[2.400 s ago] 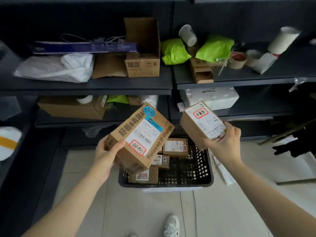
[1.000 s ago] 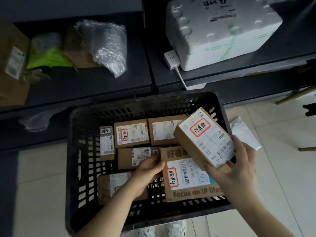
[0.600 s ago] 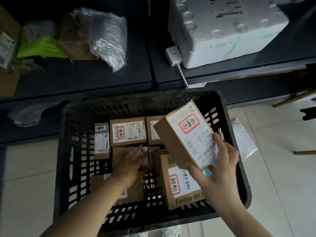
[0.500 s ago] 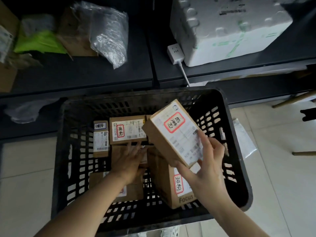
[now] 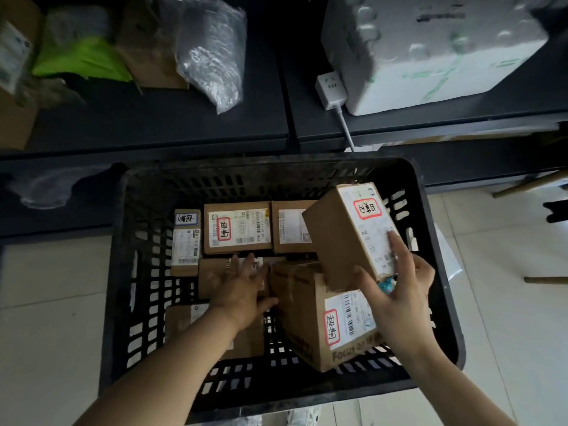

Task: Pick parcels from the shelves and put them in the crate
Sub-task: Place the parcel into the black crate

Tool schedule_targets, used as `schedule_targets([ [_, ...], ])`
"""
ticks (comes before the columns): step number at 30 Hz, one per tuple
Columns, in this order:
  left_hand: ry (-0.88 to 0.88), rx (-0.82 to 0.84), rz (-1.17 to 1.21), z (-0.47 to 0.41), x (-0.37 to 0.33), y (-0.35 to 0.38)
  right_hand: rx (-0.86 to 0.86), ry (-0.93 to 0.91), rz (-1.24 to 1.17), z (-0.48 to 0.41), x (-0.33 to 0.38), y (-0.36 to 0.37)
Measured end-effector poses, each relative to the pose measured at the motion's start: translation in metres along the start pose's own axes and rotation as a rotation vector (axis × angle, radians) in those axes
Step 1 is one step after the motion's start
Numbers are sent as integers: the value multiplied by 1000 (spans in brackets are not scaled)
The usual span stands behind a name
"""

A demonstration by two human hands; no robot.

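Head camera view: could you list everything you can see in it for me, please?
crate: one, black, on the floor in front of the shelves
parcels: six, brown with white labels, lying in the crate
held parcel: one, brown, tilted above the crate's right side
foam box: one, white, right shelf
socket: one, white, left of the foam box
clear bag: one, see-through, left shelf
green bag: one, bright green, left shelf
cartons: at least two, brown, left shelf
shelves: dark grey, behind the crate
floor: pale tiles
left hand: fingers straight, on a parcel in the crate
right hand: grips the held parcel's lower end
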State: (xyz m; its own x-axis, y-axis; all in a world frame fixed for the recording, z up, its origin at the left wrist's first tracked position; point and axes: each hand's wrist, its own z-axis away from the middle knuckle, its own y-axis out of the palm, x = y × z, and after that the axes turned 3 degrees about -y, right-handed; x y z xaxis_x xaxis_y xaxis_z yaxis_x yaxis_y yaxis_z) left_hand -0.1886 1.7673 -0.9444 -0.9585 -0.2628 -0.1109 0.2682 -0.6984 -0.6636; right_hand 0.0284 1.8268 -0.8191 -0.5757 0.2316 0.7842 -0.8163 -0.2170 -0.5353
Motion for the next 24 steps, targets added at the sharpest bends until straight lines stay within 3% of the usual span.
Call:
schedule_targets([
  [9, -67, -24, 246, 8, -6, -1, -13, -55, 11, 5, -6, -15],
  [12, -69, -107, 582, 31, -30, -7, -48, -63, 22, 7, -5, -22],
  [16, -49, 44, 1066, 54, -75, -13, -111, -62, -16, 8, 0, -33],
  [20, -161, 89, 1250, 43, -81, -6, -123, -31, -18, 10, 3, -45],
  [24, -144, 147, 1296, 39, -75, -3, -133, -17, -75, 8, 3, -51],
])
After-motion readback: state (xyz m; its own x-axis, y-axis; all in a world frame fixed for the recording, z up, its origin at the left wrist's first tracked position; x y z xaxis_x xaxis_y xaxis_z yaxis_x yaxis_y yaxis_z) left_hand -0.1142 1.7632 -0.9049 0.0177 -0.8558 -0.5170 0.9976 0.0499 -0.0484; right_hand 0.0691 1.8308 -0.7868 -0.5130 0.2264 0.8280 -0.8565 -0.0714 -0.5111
